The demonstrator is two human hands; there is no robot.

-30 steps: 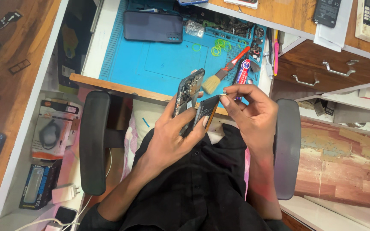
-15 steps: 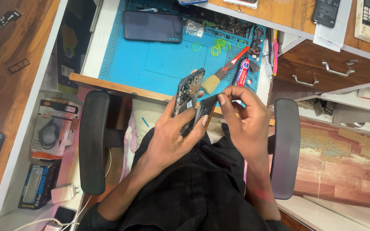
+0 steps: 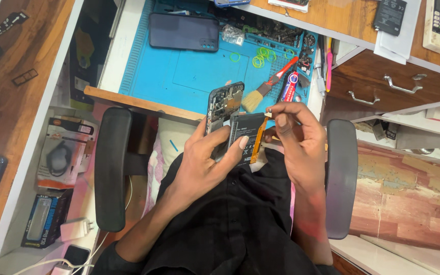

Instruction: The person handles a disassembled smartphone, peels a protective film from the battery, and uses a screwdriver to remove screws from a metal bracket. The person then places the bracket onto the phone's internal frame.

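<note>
- The left hand reached up from the lap, palm turned inward, its fingers wrapped around an opened phone held upright just off the near edge of the blue mat.
- Its thumb pressed flat on a black battery leaning against the phone's lower half.
- The right hand was bent at the wrist, thumb and forefinger pinched on the small connector at the end of an orange ribbon cable running along the battery's right side.
- A brush and a small tube lay on the mat's right part, just beyond the hands.
- A dark phone lay face down near the mat's far edge.
- Chair armrests flanked both forearms.
</note>
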